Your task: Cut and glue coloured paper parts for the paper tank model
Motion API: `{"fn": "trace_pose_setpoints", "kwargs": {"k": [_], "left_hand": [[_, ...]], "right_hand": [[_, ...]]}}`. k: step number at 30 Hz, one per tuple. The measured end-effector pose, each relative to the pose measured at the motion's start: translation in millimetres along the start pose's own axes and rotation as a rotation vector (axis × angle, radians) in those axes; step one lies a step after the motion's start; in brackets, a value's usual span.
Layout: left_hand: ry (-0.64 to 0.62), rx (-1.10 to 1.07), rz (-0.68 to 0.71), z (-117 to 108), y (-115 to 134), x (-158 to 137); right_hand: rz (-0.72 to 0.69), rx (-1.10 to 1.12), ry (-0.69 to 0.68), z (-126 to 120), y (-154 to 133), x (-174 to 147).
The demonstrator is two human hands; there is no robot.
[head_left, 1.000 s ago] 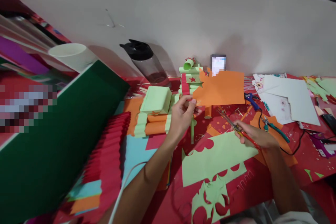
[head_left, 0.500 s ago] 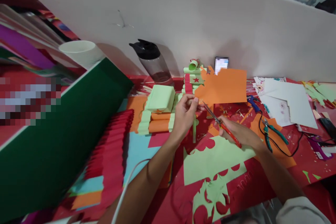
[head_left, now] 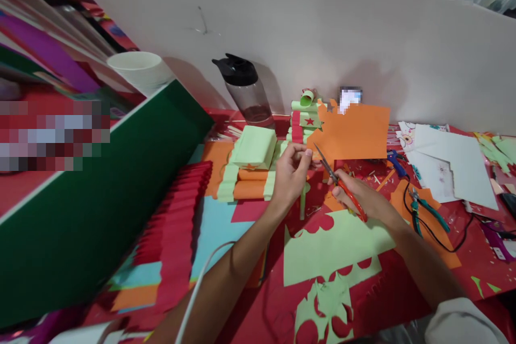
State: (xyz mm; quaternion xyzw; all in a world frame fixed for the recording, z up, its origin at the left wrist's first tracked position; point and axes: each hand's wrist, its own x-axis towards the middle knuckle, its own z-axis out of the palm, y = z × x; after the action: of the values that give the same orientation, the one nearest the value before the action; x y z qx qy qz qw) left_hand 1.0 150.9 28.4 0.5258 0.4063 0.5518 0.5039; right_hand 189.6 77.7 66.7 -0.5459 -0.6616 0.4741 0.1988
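My left hand (head_left: 293, 173) pinches the lower left edge of an orange sheet of paper (head_left: 357, 133), holding it raised above the table. That sheet's left side is jagged, with shapes cut out of it. In my right hand (head_left: 357, 193) is a pair of scissors (head_left: 342, 184) with red handles, its blades pointing up and left at the sheet's lower left edge. Below the hands lies a pale green sheet (head_left: 330, 244) with rounded cut-outs along its edges. A more cut-up green scrap (head_left: 322, 309) is nearer to me.
Left of my arm stand a dark green board (head_left: 100, 193) and red pleated paper (head_left: 177, 226). A bottle (head_left: 248, 91) and a green paper block (head_left: 255, 146) are behind. Pliers (head_left: 429, 212), a blue glue gun (head_left: 397, 163) and white card (head_left: 471, 166) lie right.
The whole view has shifted slightly, so things sit farther right. Both hands keep their grips, and the scissor blades now point more steeply upward beside the orange sheet's edge.
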Motion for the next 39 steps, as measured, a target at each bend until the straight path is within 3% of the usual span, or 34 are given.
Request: {"fn": "trace_pose_setpoints", "kwargs": {"k": [39], "left_hand": [[-0.037, -0.054, 0.009, 1.2, 1.3, -2.3]], "right_hand": [[-0.015, -0.089, 0.048, -5.3, -10.4, 4.6]]}}
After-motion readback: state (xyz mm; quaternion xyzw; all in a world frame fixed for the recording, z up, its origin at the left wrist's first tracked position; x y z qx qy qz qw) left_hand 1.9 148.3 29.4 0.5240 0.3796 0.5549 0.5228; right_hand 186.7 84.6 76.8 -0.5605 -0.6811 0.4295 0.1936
